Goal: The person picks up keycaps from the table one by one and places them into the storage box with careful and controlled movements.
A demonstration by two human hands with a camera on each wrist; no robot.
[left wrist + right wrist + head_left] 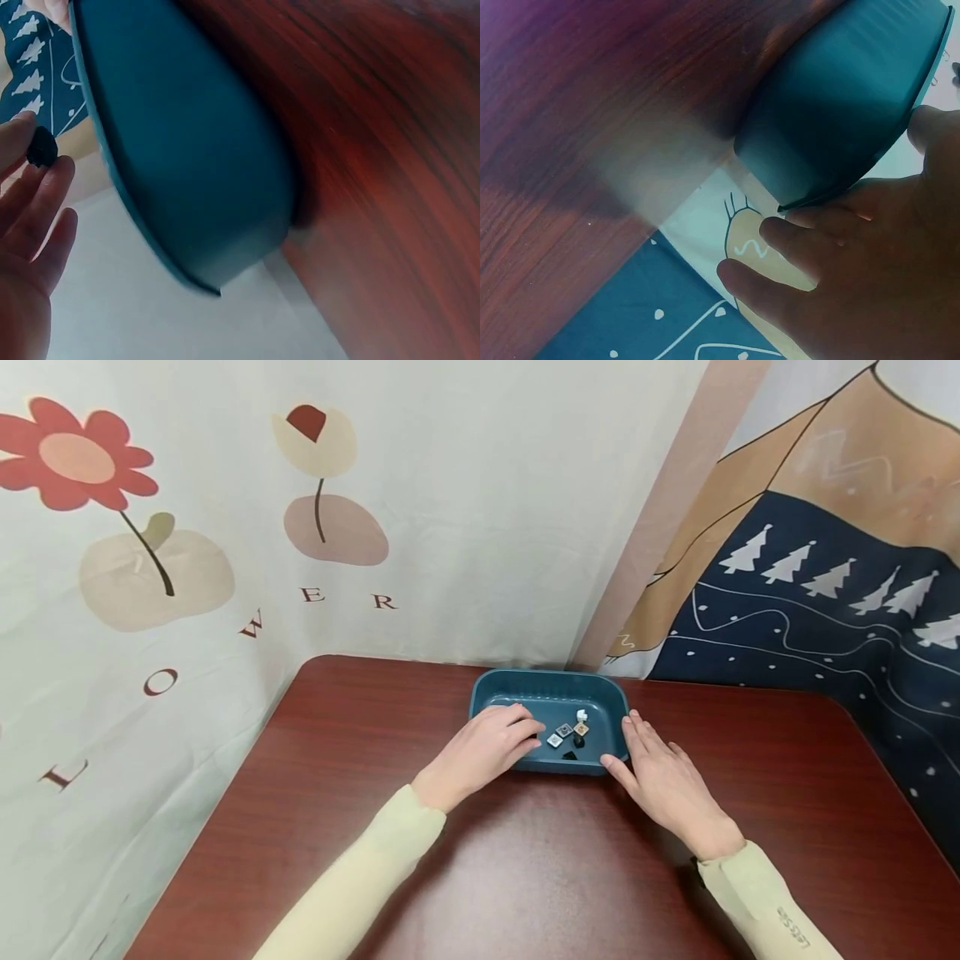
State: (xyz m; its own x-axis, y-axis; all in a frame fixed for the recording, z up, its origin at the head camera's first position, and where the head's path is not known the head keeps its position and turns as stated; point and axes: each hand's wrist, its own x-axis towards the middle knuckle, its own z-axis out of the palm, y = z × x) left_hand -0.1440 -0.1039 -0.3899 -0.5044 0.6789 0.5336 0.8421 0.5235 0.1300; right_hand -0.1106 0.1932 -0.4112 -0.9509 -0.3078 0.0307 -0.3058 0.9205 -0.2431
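A teal rectangular tray (pixel 551 678) stands on the table, with several small square pieces (pixel 564 730) in white, grey, tan and black lying loose on its floor. My left hand (pixel 491 745) reaches over the tray's left side. Between its thumb and fingertips it pinches a small black piece (pixel 43 148), whose exact kind I cannot tell. My right hand (pixel 667 777) rests against the tray's right rim with its fingers extended. In the right wrist view, thumb and fingers lie along the tray's rim (pixel 870 169).
The reddish-brown wooden table (pixel 360 727) extends on both sides of the tray and in front of it. Close behind its back edge hangs a white curtain (pixel 480 527) with flower prints. A dark blue mountain-and-tree print (pixel 810 627) hangs to the right.
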